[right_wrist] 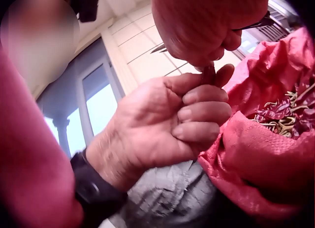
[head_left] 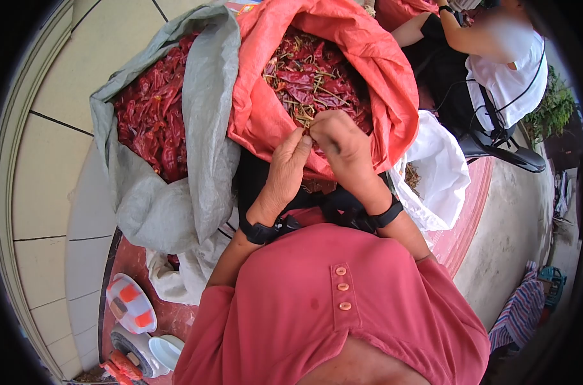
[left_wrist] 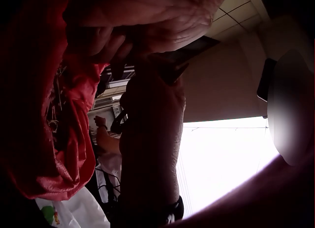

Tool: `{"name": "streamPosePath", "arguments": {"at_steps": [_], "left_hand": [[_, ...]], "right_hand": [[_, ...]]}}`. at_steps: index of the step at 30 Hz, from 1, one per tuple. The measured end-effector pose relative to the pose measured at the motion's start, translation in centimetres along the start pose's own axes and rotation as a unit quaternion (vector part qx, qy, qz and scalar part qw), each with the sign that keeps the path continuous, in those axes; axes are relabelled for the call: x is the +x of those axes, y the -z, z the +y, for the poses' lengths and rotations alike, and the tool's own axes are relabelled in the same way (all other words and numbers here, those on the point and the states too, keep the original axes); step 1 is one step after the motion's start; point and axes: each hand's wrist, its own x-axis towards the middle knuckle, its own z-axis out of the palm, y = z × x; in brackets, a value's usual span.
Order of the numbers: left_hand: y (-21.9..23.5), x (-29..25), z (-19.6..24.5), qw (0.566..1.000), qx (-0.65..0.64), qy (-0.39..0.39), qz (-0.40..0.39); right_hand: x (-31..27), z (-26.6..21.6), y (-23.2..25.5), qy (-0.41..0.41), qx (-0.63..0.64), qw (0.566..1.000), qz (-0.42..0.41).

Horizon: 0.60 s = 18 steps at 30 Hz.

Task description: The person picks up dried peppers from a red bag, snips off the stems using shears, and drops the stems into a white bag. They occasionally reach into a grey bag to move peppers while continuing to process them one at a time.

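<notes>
Dried chilli, apparently one: pinched between thumb and bent fingers of left hand, just above near rim of red sack, presumably to let debris fall inside. In curled right hand: one bladed tool, probably scissors. Counted: two chilli-filled sacks, red sack and grey sack.

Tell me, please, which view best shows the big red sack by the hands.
The head view: it looks down on the big red sack, showing its open mouth and the red peppers inside. The left wrist view shows a part, largely in shadow, at left; the right wrist view catches one side and some contents at right.
</notes>
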Motion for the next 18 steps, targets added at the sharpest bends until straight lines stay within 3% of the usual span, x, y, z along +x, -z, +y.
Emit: {"name": "streamPosePath", "arguments": {"at_steps": [1, 4, 5, 6, 7, 8, 9, 12, 13, 14, 16, 17, 18], "left_hand": [[-0.2, -0.1, 0.0, 1.0, -0.02, 0.023, 0.005], [-0.3, -0.3, 0.1, 0.999, -0.022, -0.005, 0.037], [0.0, -0.3, 0.1, 0.999, -0.033, 0.009, 0.009], [0.5, -0.2, 0.3, 0.999, -0.045, 0.023, -0.018], [0.9, -0.1, 0.5, 0.997, -0.057, 0.035, -0.044], [1.1, 0.0, 0.9, 0.994, -0.076, 0.036, -0.065], [1.2, 0.0, 1.3, 0.991, -0.095, 0.036, -0.086], [0.4, -0.1, 0.6, 0.976, -0.108, 0.015, -0.188], [0.2, -0.1, 0.5, 0.974, -0.111, 0.01, -0.197], [-0.1, -0.2, 0.3, 0.972, -0.114, 0.005, -0.205], [-0.3, -0.2, 1.0, 0.98, -0.133, -0.001, -0.149], [0.5, -0.3, 1.7, 0.99, -0.047, -0.013, -0.131], [0.7, -0.6, 2.2, 0.994, 0.034, -0.069, -0.077]], "right_hand": [[-0.1, -0.9, 0.3, 0.028, -0.12, 0.991, -0.044], [-0.1, -0.5, -0.1, 0.06, -0.158, 0.981, -0.099], [0.1, -0.2, -0.1, 0.056, -0.126, 0.988, -0.073], [0.0, -0.1, -0.2, -0.025, 0.049, 0.997, -0.049], [0.0, 0.1, -0.4, -0.106, 0.222, 0.969, -0.024], [-0.1, 0.2, -0.5, -0.183, 0.386, 0.904, 0.001], [0.4, -1.3, 1.0, -0.334, 0.449, 0.829, -0.009], [-0.6, 1.6, 0.9, -0.379, 0.65, 0.659, -0.015], [-0.8, 2.3, 0.6, -0.423, 0.747, 0.512, 0.008], [-1.5, 2.6, 0.8, -0.435, 0.706, 0.558, 0.038], [-0.9, 0.9, 1.8, -0.454, 0.612, 0.641, 0.09], [-1.6, 1.7, 2.5, -0.401, 0.556, 0.725, 0.067], [-2.1, 2.1, 3.7, -0.381, 0.504, 0.771, 0.077]]}}
